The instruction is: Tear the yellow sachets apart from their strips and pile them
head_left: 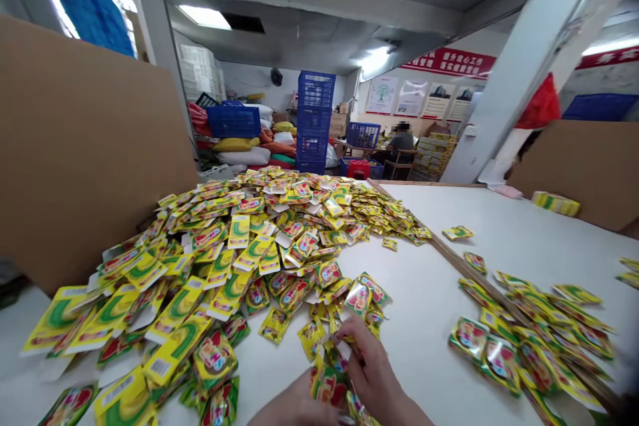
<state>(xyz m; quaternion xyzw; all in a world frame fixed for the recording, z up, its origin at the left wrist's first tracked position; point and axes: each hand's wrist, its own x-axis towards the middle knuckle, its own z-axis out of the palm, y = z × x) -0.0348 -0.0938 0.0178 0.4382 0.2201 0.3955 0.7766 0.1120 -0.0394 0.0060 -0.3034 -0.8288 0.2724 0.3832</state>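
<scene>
Right hand [367, 363] pinches glossy packet [328, 383], red-and-white lettering blurred; left hand [299, 405] touches it, finger closure unclear. Both above white table [409, 346], near heaped yellow cartons [239, 229] with green curves, barcodes. More packets [502, 359] lie right. Behind, red banner [459, 61] shows white Chinese characters, "管理" legible.

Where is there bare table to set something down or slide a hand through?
One bare patch of tabletop lies between the right hand and the packets at right. Another lies past the wooden strip, before the right cardboard. Crowded: the big pile from left to centre, and the packets at right.
</scene>
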